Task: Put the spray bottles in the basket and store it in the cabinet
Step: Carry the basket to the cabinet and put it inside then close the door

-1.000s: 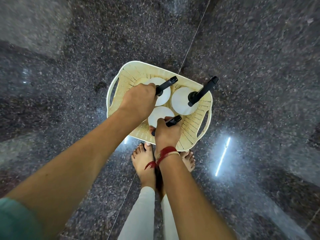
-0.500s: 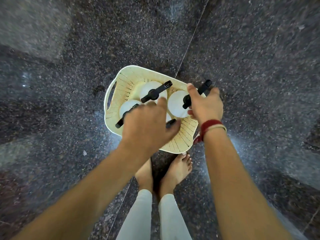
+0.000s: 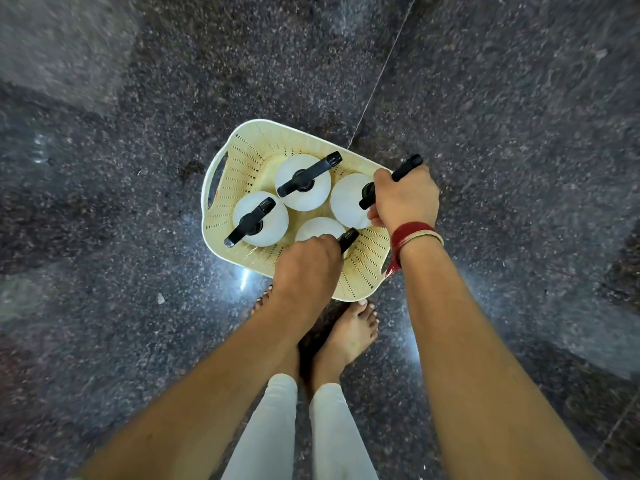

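Four spray bottles now stand upright in the cream basket (image 3: 242, 157) on the dark stone floor (image 3: 104, 306), where a second ago only three showed there. The newest, at the basket's left (image 3: 273, 223), stands free, as does the one at the back (image 3: 294, 195). The left hand (image 3: 306, 265), which half a second ago hovered over the middle of the basket, has drawn back to the near bottle (image 3: 317, 228) and is closed around its black trigger head, though how firmly I cannot tell, since the fingers curl out of sight. The right hand (image 3: 407, 199), with a red thread at the wrist, is wrapped around the trigger head of the bottle on the right (image 3: 348, 199), its nozzle poking past the knuckles over the rim. Judging by this, the loading step looks finished or nearly so: both hands seem to be settling the last bottles so they sit snugly. What remains would be to let go, take the basket by its side handles and carry it to the cabinet, which is not in view. Bare feet (image 3: 349, 332) stand just behind the basket.
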The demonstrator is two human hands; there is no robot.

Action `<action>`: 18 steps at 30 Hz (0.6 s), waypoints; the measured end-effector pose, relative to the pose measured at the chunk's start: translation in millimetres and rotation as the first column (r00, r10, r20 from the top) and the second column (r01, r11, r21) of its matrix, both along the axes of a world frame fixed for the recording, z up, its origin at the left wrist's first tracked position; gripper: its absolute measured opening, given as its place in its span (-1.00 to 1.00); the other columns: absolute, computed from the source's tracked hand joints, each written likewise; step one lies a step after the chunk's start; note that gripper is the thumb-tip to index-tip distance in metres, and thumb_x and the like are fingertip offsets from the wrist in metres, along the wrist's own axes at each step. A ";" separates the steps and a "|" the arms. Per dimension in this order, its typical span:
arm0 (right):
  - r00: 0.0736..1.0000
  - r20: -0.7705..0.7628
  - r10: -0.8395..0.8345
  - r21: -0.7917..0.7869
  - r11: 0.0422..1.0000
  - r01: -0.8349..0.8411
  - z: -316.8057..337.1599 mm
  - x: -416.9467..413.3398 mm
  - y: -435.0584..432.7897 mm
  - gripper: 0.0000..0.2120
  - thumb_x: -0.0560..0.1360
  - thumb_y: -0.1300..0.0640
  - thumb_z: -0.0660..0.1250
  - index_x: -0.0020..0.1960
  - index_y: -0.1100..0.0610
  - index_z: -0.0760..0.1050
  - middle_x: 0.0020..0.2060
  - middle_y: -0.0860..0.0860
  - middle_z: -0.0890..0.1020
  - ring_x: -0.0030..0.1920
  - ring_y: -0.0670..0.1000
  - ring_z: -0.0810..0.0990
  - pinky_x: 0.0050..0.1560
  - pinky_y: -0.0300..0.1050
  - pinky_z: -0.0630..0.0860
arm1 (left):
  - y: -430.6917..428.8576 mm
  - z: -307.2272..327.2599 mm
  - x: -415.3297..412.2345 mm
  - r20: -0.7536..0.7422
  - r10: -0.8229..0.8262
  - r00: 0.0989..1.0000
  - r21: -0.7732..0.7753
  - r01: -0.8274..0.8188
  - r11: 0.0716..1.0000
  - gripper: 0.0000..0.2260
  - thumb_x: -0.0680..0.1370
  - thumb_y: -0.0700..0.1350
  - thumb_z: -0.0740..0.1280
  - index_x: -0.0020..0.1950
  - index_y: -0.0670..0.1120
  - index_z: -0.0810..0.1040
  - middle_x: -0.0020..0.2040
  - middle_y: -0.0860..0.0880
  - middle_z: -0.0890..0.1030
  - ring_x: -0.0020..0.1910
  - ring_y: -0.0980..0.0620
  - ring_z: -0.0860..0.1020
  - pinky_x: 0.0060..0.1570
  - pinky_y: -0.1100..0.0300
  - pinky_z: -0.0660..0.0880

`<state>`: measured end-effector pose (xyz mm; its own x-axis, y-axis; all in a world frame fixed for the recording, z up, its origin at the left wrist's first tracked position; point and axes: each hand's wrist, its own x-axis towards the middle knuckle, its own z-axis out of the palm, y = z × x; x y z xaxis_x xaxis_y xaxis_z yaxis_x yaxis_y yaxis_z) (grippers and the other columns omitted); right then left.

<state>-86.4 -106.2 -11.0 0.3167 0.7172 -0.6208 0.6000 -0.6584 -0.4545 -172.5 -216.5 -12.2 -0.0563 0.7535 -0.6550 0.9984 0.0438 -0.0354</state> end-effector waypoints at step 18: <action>0.881 -0.218 -0.421 0.249 0.848 0.467 -17.8 56.6 -97.0 -0.11 0.38 -0.23 0.40 0.55 -0.05 0.03 0.52 0.00 0.10 0.49 -0.14 0.15 0.38 -0.25 0.09 | -66.6 -11.9 4.7 0.031 0.419 0.907 -0.290 -0.393 0.873 -0.61 0.69 -0.23 -0.14 0.53 -0.18 0.04 0.54 -0.12 0.14 0.49 -0.09 0.20 0.45 0.01 0.16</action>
